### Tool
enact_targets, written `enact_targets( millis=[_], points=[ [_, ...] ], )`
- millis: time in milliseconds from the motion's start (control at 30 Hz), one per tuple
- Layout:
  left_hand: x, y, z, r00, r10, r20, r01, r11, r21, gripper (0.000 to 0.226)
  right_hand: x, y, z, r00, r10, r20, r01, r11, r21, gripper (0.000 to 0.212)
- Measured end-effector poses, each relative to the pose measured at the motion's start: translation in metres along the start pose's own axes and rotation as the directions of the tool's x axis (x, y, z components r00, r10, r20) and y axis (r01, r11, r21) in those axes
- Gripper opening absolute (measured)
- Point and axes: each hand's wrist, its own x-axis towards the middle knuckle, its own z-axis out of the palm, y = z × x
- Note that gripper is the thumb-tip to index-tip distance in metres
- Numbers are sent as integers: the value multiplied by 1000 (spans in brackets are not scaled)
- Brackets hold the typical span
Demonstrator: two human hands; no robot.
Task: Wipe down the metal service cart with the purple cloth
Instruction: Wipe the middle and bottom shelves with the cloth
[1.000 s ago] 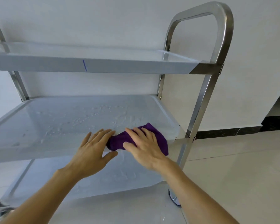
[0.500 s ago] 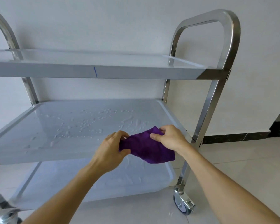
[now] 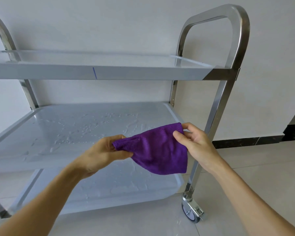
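Both hands pinch the cloth (image 3: 160, 150) taut.
Left hand (image 3: 102, 154) and right hand (image 3: 194, 143) hold it above the cart's (image 3: 216, 106) wet middle shelf (image 3: 66, 132).

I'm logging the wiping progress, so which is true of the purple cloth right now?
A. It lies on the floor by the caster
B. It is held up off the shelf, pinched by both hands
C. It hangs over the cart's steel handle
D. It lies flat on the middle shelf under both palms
B: the purple cloth hangs in the air in front of the wet middle shelf of the metal cart, with the left hand and right hand each pinching an upper corner.
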Motion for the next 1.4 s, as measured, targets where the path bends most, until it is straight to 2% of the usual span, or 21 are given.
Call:
enact_targets(
  millis=[100,200,267,300,333,367,400,467,567,667,767,867,1000,1167,1400],
  points=[
    [5,7,0,998,10,-64,-18,991,-134,31,3,-6,-2,1000,-20,-22,21,998,66,17],
    [23,8,7,952,-40,-304,22,998,-62,27,21,-3,3,993,36,-113,-35,999,6,11],
    [35,5,15,879,-43,-474,108,988,111,29,37,9,10,979,83,-187,-108,986,-127,11],
    [38,2,18,846,34,-532,151,942,301,36,43,16,13,975,86,-206,-138,956,-257,13],
    [40,-2,22,832,156,-533,172,841,513,44,47,22,15,975,79,-206,-158,900,-405,16],
    [41,-5,25,835,281,-473,147,715,684,50,48,28,16,979,70,-193,-164,831,-531,22],
    [42,-7,30,846,369,-385,90,612,786,51,48,34,15,983,59,-174,-155,773,-615,29],
    [46,-8,44,886,407,-223,-23,519,855,49,43,43,10,989,15,-146,-118,672,-731,35],
    [62,-15,72,961,275,-22,-90,388,917,72,32,55,4,992,-86,-91,-36,495,-868,35],
    [76,-29,92,991,120,60,-85,218,972,82,28,60,0,989,-112,-97,-37,445,-895,40],
    [77,-39,91,988,138,75,-86,74,994,76,28,61,-8,993,-93,-79,-31,434,-900,40],
    [69,-42,75,982,157,103,-111,38,993,76,26,61,-18,994,-92,-57,-10,446,-895,40],
    [45,-46,44,975,194,105,-118,60,991,84,23,62,-28,994,-110,-28,27,468,-883,38],
    [16,-51,10,991,132,22,-28,42,999,92,17,61,-38,990,-128,-61,12,505,-863,38],
    [-16,-48,-5,993,119,-6,-1,54,999,94,1,59,-66,993,-92,-72,-15,514,-858,39]
  ],
)
